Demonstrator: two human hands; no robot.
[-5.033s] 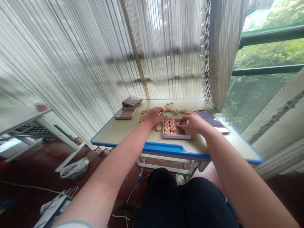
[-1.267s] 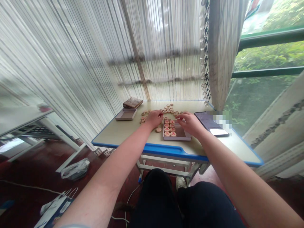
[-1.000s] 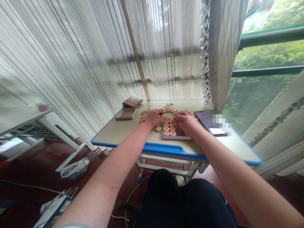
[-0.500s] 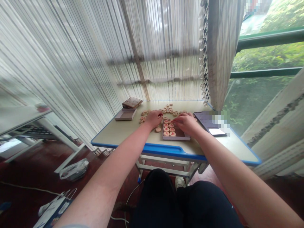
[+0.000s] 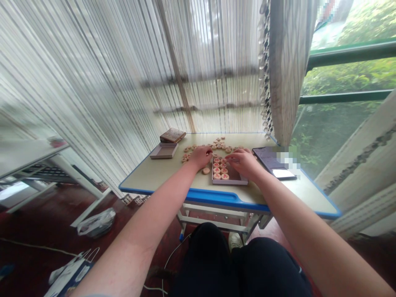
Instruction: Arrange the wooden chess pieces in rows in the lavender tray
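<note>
An open shallow box (image 5: 230,182) stands near the table's front edge, with round wooden Chinese chess pieces (image 5: 217,170) with red characters set in two columns in its left part. My right hand (image 5: 244,161) reaches over the box's right side, its fingertips closed at a piece (image 5: 223,160) at the far end of the second column. Just left of the box, my left hand (image 5: 200,156) has its fingers curled together; what they hold is hidden. A loose piece (image 5: 206,170) lies on the table below that hand. More pieces (image 5: 219,146) are scattered beyond both hands.
The blue-edged table (image 5: 142,175) carries an empty box half (image 5: 163,151) at its left, with a brown patterned box (image 5: 173,135) leaning behind it. A large phone or tablet (image 5: 272,163) lies right of my right hand. String curtains (image 5: 216,103) hang behind.
Both hands stay at nearly the same places, with only slight finger movement. The whole view has shifted down a little. The pieces in the box look unchanged.
</note>
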